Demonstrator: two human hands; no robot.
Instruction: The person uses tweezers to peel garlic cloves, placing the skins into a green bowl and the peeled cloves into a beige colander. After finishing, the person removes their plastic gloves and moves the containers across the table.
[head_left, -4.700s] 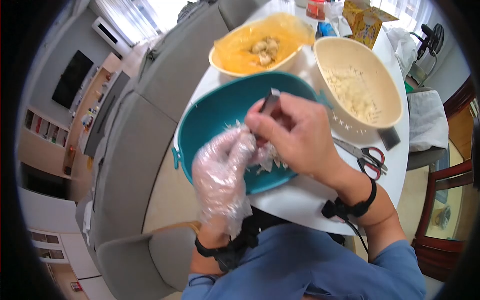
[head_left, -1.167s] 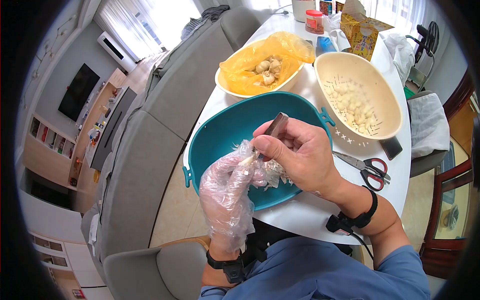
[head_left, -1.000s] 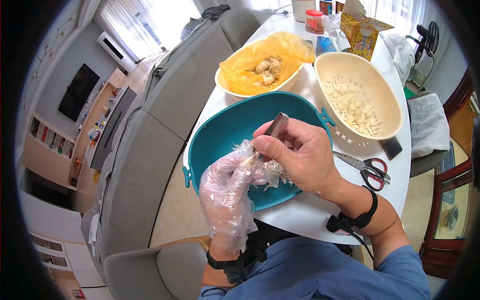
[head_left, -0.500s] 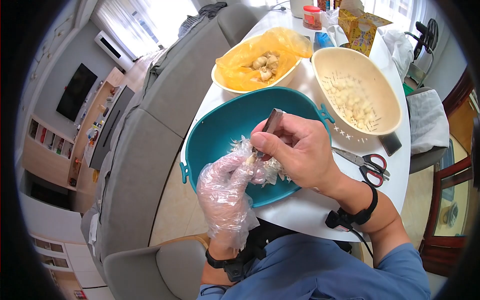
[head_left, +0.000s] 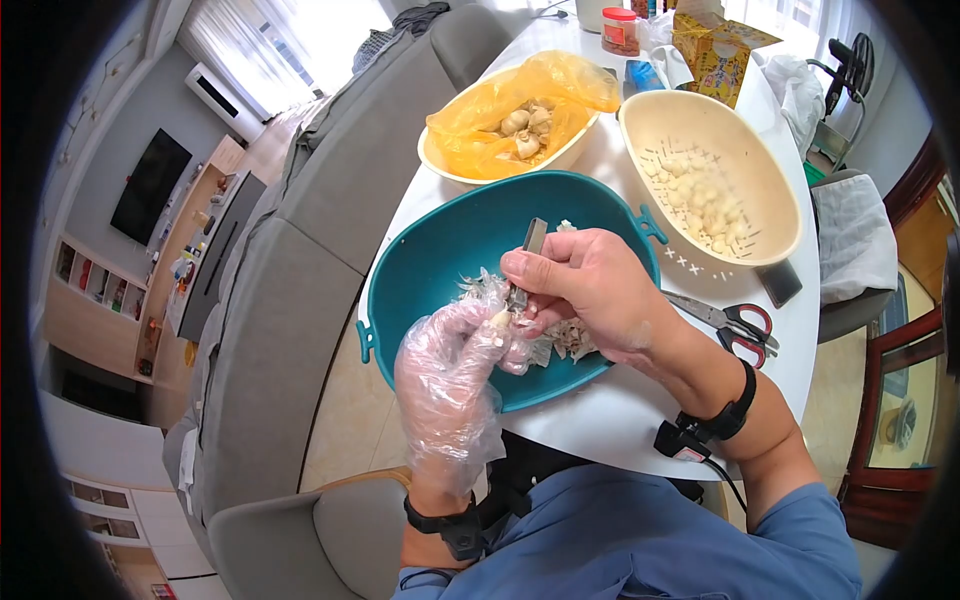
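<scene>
My left hand (head_left: 450, 365), in a clear plastic glove, pinches a pale garlic clove (head_left: 500, 319) over the teal basin (head_left: 420, 250). My bare right hand (head_left: 590, 290) is closed around a small flat metal tool (head_left: 535, 236). The tool's upper end sticks out above the thumb, and its lower end is right at the clove. Papery garlic skins (head_left: 572, 340) lie in the basin beneath both hands.
A yellow plastic bag (head_left: 470, 130) of garlic bulbs (head_left: 527, 143) sits in a cream bowl at the back. Peeled cloves (head_left: 700, 205) fill part of a cream strainer (head_left: 775, 170). Scissors (head_left: 735, 325) and a dark phone-like slab (head_left: 779, 284) lie on the white table (head_left: 590, 425).
My right hand has shifted slightly, and the metal tool stands more upright, with more of its lower end showing at the clove. My left hand keeps its pinch on the clove.
</scene>
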